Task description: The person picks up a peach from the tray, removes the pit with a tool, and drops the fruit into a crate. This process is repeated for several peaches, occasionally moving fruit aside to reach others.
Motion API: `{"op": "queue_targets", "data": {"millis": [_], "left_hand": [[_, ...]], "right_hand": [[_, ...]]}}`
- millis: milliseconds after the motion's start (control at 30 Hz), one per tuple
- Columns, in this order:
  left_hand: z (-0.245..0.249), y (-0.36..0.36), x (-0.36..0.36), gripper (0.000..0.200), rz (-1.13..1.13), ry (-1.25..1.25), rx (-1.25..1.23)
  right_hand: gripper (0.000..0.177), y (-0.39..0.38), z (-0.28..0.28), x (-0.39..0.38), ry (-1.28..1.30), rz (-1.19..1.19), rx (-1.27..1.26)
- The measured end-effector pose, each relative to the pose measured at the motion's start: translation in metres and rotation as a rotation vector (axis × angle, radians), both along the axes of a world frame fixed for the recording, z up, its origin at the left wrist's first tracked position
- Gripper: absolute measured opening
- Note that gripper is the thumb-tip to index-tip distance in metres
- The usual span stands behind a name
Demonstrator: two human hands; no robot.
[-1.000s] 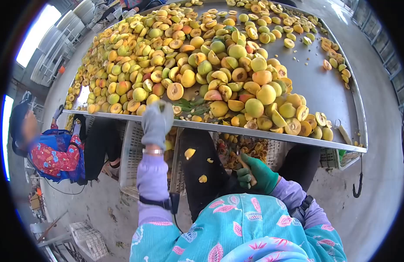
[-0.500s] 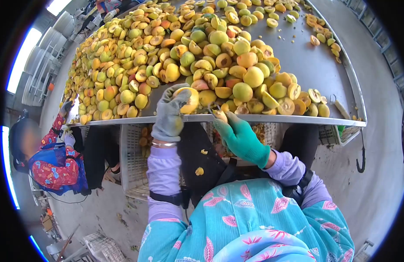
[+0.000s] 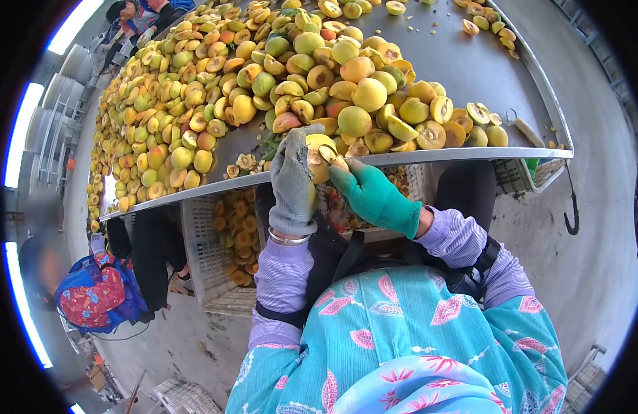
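Note:
My left hand (image 3: 293,176), in a grey glove, is closed around a cut yellow peach (image 3: 317,157) at the table's front edge. Its opened flesh faces my right hand (image 3: 377,196), which wears a green glove. Thumb and fingers of that hand are pinched on a small pitting tool, mostly hidden, whose dark curved metal tip (image 3: 326,153) touches the cut flesh. Just beyond both hands lies a big heap of peaches (image 3: 357,90), many of them halved, on the metal table (image 3: 464,69).
Under the table stand a crate (image 3: 237,234) of peach halves and another crate (image 3: 533,176) at right. A wooden-handled tool with a metal loop (image 3: 527,131) lies near the right corner; a black hook (image 3: 573,221) hangs below. A co-worker (image 3: 98,297) sits at left.
My left hand has moved right and down, bringing the peach against the tool in my right hand. Small pieces and leaves now show on the table where the left hand was.

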State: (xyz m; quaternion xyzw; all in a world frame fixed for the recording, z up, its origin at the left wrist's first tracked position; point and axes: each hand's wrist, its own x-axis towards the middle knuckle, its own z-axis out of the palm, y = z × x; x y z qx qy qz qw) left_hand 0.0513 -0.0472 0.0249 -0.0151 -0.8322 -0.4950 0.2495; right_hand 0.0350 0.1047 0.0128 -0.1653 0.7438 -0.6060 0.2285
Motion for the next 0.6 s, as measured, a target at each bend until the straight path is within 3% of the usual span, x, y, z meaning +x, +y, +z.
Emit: {"op": "queue_targets", "data": {"millis": [167, 367, 467, 500, 533, 600], "left_hand": [[-0.002, 0.018, -0.008, 0.032, 0.002, -0.063, 0.672], [-0.010, 0.034, -0.014, 0.031, 0.079, -0.019, 0.865], [-0.026, 0.002, -0.010, 0.026, -0.145, -0.160, 0.607], [-0.019, -0.011, -0.008, 0.025, -0.220, -0.271, 0.523], [-0.015, -0.018, -0.011, 0.025, -0.265, -0.342, 0.509], [-0.011, -0.005, -0.020, 0.023, -0.177, -0.344, 0.751]], "right_hand": [[0.045, -0.005, -0.002, 0.005, -0.019, -0.083, -0.069], [0.043, -0.014, -0.010, 0.014, -0.234, -0.126, -0.166], [0.041, -0.003, -0.001, 0.011, -0.228, -0.009, -0.255], [0.038, 0.000, -0.025, 0.010, -0.263, 0.063, -0.237], [0.037, -0.001, 0.000, 0.011, -0.456, 0.069, -0.292], [0.043, -0.011, 0.018, 0.019, -0.643, 0.004, -0.308]]}}
